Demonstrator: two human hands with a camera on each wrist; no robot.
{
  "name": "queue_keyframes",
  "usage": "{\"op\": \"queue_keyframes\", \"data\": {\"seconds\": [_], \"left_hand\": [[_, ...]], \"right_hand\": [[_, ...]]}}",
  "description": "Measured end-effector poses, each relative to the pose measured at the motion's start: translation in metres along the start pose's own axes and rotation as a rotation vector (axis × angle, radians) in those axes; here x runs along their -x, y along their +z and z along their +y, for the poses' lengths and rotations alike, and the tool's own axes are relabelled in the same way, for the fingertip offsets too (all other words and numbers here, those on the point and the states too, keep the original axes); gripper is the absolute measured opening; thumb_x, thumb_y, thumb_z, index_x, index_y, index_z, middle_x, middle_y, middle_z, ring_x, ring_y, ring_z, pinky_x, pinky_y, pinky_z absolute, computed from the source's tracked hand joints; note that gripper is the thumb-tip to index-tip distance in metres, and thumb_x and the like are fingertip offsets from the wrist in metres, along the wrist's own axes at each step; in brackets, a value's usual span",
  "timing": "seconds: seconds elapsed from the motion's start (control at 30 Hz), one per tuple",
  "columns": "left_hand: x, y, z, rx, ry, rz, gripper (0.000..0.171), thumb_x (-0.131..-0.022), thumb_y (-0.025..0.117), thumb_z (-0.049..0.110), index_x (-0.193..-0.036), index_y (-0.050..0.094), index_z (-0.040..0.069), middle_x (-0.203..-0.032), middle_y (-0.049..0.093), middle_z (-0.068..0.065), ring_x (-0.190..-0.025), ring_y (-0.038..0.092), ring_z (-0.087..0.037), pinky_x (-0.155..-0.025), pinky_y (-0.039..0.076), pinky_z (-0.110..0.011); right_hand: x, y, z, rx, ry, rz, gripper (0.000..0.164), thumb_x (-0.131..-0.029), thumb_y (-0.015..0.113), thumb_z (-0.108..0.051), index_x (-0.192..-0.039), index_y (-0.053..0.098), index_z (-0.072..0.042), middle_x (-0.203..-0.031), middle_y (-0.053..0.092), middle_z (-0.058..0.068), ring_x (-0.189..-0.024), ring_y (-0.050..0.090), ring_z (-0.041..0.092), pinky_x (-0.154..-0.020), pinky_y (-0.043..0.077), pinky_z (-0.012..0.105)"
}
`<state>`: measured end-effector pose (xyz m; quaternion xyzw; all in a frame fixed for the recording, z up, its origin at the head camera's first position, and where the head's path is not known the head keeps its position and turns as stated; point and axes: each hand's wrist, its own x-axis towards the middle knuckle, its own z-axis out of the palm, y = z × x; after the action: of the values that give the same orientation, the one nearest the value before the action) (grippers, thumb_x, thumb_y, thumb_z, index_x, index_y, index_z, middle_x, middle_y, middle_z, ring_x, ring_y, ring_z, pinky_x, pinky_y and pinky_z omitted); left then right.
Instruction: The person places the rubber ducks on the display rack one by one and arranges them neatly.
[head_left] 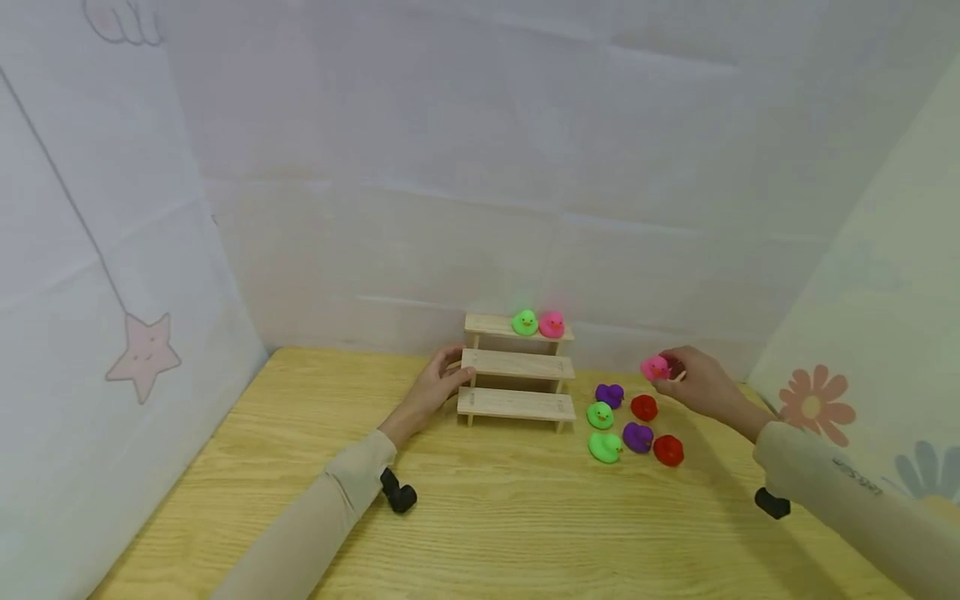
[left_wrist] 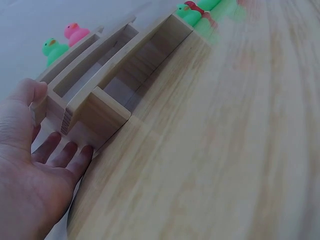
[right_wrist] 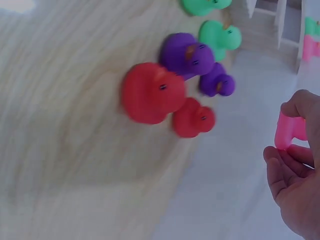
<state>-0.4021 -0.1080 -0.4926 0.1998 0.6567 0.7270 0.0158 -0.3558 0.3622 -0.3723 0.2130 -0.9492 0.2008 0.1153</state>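
A small three-step wooden shelf (head_left: 517, 405) stands on the table against the back wall. My left hand (head_left: 438, 383) grips its left end, with the thumb on the middle step and the other fingers curled at the side. On the top step, a green rubber duck (head_left: 525, 322) and a pink rubber duck (head_left: 552, 324) sit side by side toward the right. My right hand (head_left: 703, 382) pinches another pink rubber duck (head_left: 655, 368) between thumb and fingers, raised above the table right of the shelf. The right wrist view shows part of this pink duck (right_wrist: 286, 131) at its edge.
Right of the shelf lie two green ducks (head_left: 604, 447), two purple ducks (head_left: 638, 437) and two red ducks (head_left: 668, 451) in a loose cluster. Pale cloth walls (head_left: 450, 208) close off the back and both sides of the wooden table (head_left: 480, 525).
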Motion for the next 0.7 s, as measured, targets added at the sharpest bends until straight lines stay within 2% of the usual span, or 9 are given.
{"op": "queue_keyframes", "data": {"seconds": [0.3,0.5,0.7], "left_hand": [[0.0,-0.002,-0.001,-0.04,-0.011,0.005,0.065,-0.101,0.067,0.031,-0.156,0.035,0.016,-0.155,0.039,-0.007,-0.138,0.044,-0.028,-0.108,0.041,-0.052],[0.001,0.0,0.005,-0.029,-0.025,-0.002,0.067,-0.101,0.068,0.03,-0.157,0.034,0.013,-0.156,0.038,-0.01,-0.141,0.04,-0.03,-0.11,0.038,-0.055],[-0.001,0.007,0.003,-0.045,-0.018,0.009,0.067,-0.101,0.068,0.031,-0.156,0.036,0.014,-0.154,0.04,-0.008,-0.139,0.042,-0.029,-0.109,0.039,-0.053]], "right_hand": [[-0.049,-0.007,-0.058,-0.015,-0.034,-0.062,0.048,-0.09,0.079,-0.022,-0.126,0.062,0.004,-0.112,0.062,0.015,-0.099,0.06,0.033,-0.08,0.053,0.045],[-0.077,0.003,-0.098,-0.077,-0.105,-0.077,0.045,-0.089,0.08,-0.019,-0.125,0.064,0.003,-0.11,0.063,0.013,-0.097,0.06,0.033,-0.078,0.051,0.042],[-0.1,0.017,-0.122,-0.103,-0.202,-0.063,0.043,-0.087,0.081,-0.014,-0.124,0.065,0.002,-0.107,0.063,0.011,-0.091,0.061,0.034,-0.073,0.051,0.039]]}}
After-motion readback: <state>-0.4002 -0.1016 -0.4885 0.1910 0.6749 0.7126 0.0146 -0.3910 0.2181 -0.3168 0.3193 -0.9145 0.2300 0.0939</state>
